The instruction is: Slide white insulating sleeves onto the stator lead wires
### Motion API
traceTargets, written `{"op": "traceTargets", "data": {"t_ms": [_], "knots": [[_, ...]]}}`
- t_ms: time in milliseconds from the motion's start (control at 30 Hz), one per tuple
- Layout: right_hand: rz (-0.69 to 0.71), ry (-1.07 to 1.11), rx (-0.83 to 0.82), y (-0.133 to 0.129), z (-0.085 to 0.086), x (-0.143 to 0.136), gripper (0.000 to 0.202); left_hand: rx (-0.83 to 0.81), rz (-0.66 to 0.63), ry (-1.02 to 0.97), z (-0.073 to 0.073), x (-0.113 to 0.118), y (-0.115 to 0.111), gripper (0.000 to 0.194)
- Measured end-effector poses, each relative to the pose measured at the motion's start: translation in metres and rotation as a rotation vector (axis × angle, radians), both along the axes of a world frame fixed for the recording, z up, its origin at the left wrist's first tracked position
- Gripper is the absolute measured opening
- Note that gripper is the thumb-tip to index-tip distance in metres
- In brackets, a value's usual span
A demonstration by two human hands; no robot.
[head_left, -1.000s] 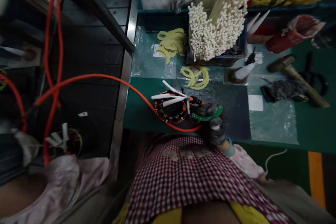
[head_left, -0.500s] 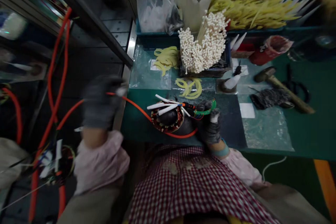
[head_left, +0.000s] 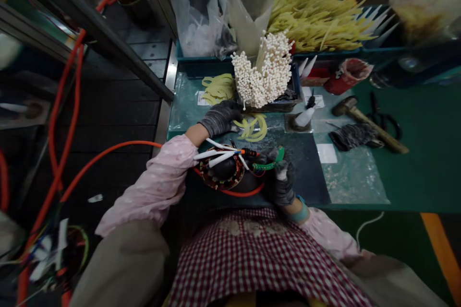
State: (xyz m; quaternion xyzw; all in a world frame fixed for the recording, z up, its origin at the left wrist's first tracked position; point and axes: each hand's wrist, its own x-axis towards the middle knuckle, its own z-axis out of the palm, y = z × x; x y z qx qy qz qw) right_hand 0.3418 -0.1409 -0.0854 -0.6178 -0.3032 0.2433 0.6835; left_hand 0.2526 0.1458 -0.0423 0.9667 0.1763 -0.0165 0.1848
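In the head view my left hand, in a dark grey knitted glove, reaches over the bench at the left end of some loose yellow curved strips. Its thumb and fingers are apart, and nothing shows between them. My gloved right hand grips a green curved circuit board by its right end. Thin wires run from that board to a wound copper stator lying in front of me. White sleeved leads and an orange cable come off the stator.
Behind my left hand stands a box of white-tipped sticks, beside a pile of yellow strips. A hammer, a spare glove and a red cup are at the right. Orange cables hang at the left.
My left hand has swung from beyond the bench's left edge, where it was at the orange cable, rightward to the yellow strips. My right hand keeps its grip on the circuit board.
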Motion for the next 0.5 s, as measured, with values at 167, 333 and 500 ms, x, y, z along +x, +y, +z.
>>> {"op": "traceTargets", "data": {"t_ms": [167,333,500], "knots": [[-0.05,-0.036,0.046,0.003,0.007,0.0,0.055,0.028,0.071,0.024,-0.002,-0.005,0.002,0.046],[-0.052,-0.053,0.064,0.004,0.01,-0.001,0.052,0.02,0.225,0.093,0.003,0.003,0.004,0.06],[-0.047,-0.042,0.076,0.004,0.011,-0.003,0.047,-0.079,0.241,0.131,0.009,0.02,0.012,0.047]]}}
